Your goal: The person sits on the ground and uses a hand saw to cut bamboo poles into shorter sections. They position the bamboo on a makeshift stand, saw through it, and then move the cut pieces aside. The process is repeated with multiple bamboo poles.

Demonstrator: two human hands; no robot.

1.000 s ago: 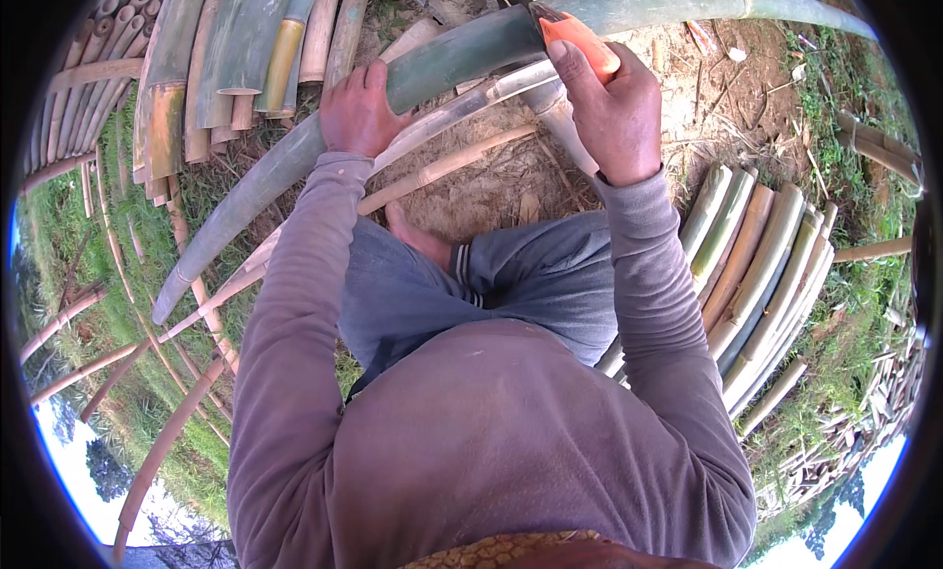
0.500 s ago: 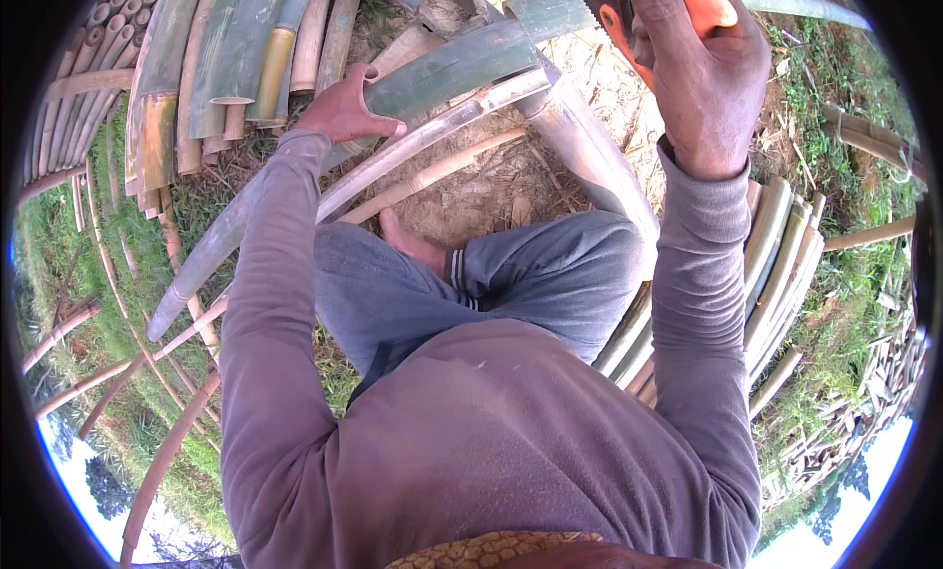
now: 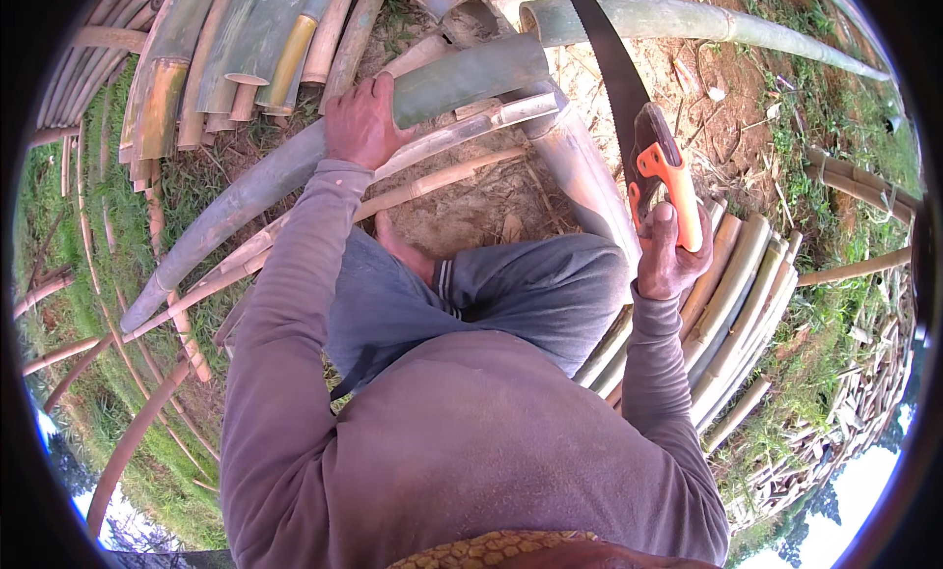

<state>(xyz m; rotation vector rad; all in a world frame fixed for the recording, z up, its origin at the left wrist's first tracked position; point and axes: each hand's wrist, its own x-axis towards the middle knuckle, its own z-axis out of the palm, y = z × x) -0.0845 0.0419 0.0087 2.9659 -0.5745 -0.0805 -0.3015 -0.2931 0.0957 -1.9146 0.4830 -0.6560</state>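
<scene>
My left hand (image 3: 365,125) is closed over a thick green bamboo pole (image 3: 471,78), which slants from the lower left up to the middle. In my right hand (image 3: 673,255) is a handsaw (image 3: 621,78) by its orange and black handle, its dark toothed blade pointing up and away. Just beyond the held pole's end lies another green bamboo length (image 3: 678,21), its hollow end facing the held one with a small gap. A thick bamboo piece (image 3: 589,166) runs under the held pole's right end, beside my bent leg.
Cut green bamboo lengths (image 3: 231,58) lie side by side at the far left. More bamboo pieces (image 3: 737,304) are stacked by my right forearm. Thin bamboo strips (image 3: 432,183) cross the soil before me. Bamboo scraps (image 3: 845,412) heap up at the lower right.
My right hand has drawn the saw back toward me, off the bamboo. The far length now lies separate and lower. My left hand has closed over the pole.
</scene>
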